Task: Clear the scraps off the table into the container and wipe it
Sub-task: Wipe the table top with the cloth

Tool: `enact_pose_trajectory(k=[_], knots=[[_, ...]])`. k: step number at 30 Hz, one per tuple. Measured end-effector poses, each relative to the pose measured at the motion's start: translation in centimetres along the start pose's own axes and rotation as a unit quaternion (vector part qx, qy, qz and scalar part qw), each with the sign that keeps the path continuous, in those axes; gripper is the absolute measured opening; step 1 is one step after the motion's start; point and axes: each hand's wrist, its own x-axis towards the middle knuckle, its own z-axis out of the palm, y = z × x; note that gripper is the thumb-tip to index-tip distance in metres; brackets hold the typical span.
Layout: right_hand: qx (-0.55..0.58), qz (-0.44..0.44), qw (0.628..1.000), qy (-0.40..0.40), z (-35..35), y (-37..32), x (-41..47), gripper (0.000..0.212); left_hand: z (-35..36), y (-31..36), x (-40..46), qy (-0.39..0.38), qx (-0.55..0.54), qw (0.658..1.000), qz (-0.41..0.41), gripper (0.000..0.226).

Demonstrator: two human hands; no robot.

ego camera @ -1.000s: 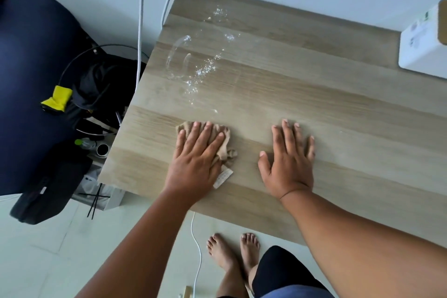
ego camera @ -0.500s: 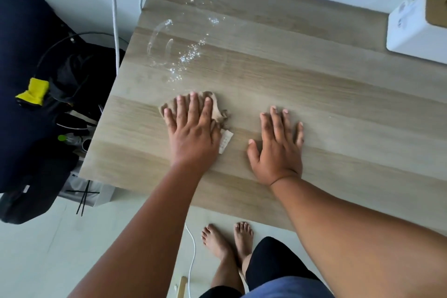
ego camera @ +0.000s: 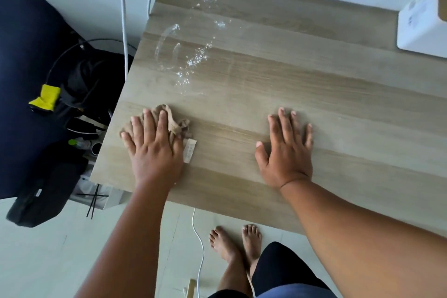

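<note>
Head view shows the left hand (ego camera: 152, 152) pressing flat-fingered on the cloth (ego camera: 177, 123) to wipe the table (ego camera: 266, 84), while the right hand (ego camera: 286, 150), spread empty, braces nearby.

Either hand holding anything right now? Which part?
Nothing gripped. The left hand presses flat, fingers straight, on top of the crumpled cloth near the table corner. The right hand lies flat on bare wood.
</note>
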Motion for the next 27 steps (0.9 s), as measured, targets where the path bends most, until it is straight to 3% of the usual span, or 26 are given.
enact_pose_trajectory(k=[2, 5, 9, 12, 14, 20, 27], knots=[[0.0, 0.0, 1.0, 0.004, 0.0, 0.0, 0.0, 0.074, -0.2, 1.9, 2.6, -0.006, -0.009, 0.998, -0.063, 0.075], [0.001, -0.001, 1.0, 0.014, 0.0, 0.0, 0.0, 0.074, 0.0, 5.0, 5.5, -0.018, -0.004, 0.998, -0.064, 0.075], [-0.005, -0.001, 1.0, 0.008, 0.0, 0.0, 0.0, 0.074, 0.2, 7.3, 4.8, -0.032, 0.018, 0.995, 0.092, 0.073], [-0.009, 0.001, 1.0, 0.004, -0.1, 0.0, -0.1, 0.073, 0.1, 5.2, 1.7, -0.031, 0.019, 0.962, 0.272, 0.069], [-0.009, 0.004, 1.0, -0.001, -0.2, -0.1, -0.1, 0.074, -0.5, 1.9, 0.9, -0.045, 0.015, 0.942, 0.333, 0.066], [-0.014, 0.002, 1.0, -0.006, -0.6, -0.2, -0.1, 0.073, -3.5, -5.5, 4.3, -0.079, 0.019, 0.979, 0.186, 0.075], [-0.017, -0.001, 1.0, -0.005, -0.6, -0.2, 0.0, 0.074, -2.6, 0.2, 10.4, -0.055, 0.006, 0.997, 0.053, 0.072]])
